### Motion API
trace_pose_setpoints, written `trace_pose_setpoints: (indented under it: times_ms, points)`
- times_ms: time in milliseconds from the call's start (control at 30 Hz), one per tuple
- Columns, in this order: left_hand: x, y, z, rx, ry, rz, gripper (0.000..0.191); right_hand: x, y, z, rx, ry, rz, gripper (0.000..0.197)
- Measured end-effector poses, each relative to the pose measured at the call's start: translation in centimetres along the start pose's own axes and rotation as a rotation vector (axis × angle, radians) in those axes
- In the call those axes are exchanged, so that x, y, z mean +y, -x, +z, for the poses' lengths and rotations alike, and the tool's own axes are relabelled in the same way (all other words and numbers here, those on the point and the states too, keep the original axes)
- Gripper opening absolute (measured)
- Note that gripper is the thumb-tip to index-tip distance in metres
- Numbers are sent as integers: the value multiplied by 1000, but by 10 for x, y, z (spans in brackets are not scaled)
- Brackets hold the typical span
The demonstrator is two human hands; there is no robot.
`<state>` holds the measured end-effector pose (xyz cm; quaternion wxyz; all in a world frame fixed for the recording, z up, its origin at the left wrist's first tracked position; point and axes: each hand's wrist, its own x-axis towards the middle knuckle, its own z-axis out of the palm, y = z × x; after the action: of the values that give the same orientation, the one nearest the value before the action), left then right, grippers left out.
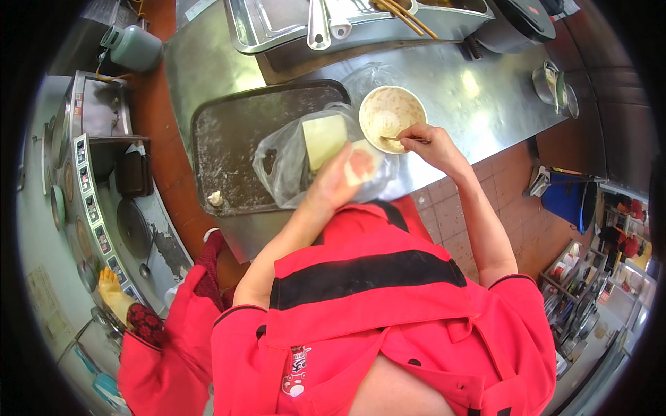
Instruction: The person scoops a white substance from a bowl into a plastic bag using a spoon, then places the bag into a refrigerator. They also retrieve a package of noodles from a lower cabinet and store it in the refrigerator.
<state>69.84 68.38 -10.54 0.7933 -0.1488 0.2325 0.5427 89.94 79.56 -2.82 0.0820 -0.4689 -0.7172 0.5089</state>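
Observation:
A thin square dough wrapper point(359, 177) lies across the fingers of my left hand point(333, 179), with a pinkish patch in its middle that looks like filling. My right hand point(433, 148) grips a thin spatula or stick point(391, 139), its tip inside a white bowl point(367, 122) smeared with pale paste. Beside my left hand, a stack of pale yellow wrappers point(323, 136) rests on a clear plastic bag point(283, 156). The bag overlaps a dark, flour-dusted tray point(234, 135). One small folded dumpling point(215, 198) sits in the tray's near left corner.
Behind the steel table point(468, 93) stand metal pans point(270, 26) with ladle handles point(318, 31) and chopsticks point(411, 18). Small metal bowls point(546, 86) sit at the right end. At left, a person wearing a yellow glove point(112, 291) is near a stove panel point(93, 208).

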Motion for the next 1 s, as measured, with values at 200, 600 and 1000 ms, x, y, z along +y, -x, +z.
trace_pose_setpoints:
  times_ms: [200, 600, 1000]
  points:
    - [1, 0, -8, -53, -21, 29, 33, -23, 18, -15, -7, -347, 35, 21]
    - [-6, 5, -3, -23, -87, -32, 39, -3, 41, -18, 326, -268, 73, 21]
    - [-9, 13, 13, -2, -75, -49, 42, -36, 62, 4, 288, -703, 129, 21]
